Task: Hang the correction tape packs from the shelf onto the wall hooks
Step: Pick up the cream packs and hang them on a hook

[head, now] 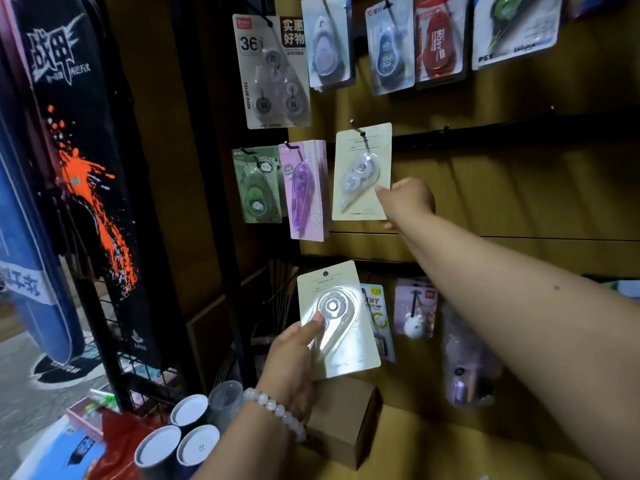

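While hung on a wall hook point(356, 128), cream correction tape pack point(362, 173) pinched at lower right corner by right hand point(405, 202). Below that pack, second cream pack point(337, 320) gripped by left hand point(294, 362), thumb on blister, above cardboard box point(343, 420).

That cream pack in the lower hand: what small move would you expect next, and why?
Probably the left hand lifts its cream pack toward the hook, lining up the hole at the card's top. A matching pack already hangs there, with the right hand pinching its lower corner, apparently settling it. The held pack is not yet hung.
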`<state>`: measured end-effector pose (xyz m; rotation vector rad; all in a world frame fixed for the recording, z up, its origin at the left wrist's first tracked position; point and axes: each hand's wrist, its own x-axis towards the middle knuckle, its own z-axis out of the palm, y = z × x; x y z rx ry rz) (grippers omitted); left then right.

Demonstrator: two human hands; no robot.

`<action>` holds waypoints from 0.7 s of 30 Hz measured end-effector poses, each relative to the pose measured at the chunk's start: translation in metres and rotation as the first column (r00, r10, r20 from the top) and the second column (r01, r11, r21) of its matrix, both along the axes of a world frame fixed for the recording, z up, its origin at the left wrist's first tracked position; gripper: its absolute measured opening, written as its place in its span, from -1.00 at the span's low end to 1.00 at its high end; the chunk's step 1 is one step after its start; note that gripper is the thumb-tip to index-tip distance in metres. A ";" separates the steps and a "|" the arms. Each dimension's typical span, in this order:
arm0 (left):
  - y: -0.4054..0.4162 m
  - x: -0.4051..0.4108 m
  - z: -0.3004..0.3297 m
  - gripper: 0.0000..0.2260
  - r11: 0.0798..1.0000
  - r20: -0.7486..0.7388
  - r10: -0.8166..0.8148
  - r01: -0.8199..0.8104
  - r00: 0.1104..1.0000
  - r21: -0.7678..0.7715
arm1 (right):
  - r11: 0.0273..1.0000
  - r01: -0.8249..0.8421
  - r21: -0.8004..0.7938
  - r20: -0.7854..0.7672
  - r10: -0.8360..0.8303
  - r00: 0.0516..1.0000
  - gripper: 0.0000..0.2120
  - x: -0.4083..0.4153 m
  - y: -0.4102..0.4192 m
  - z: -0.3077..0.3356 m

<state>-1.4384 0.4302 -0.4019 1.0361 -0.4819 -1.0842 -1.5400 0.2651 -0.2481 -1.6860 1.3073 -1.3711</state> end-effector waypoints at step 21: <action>0.000 -0.007 0.008 -0.73 0.995 0.362 0.085 -0.095 0.928 0.011 | 0.898 -0.419 0.137 0.174 0.395 0.902 -0.79 -0.030 0.079 -0.081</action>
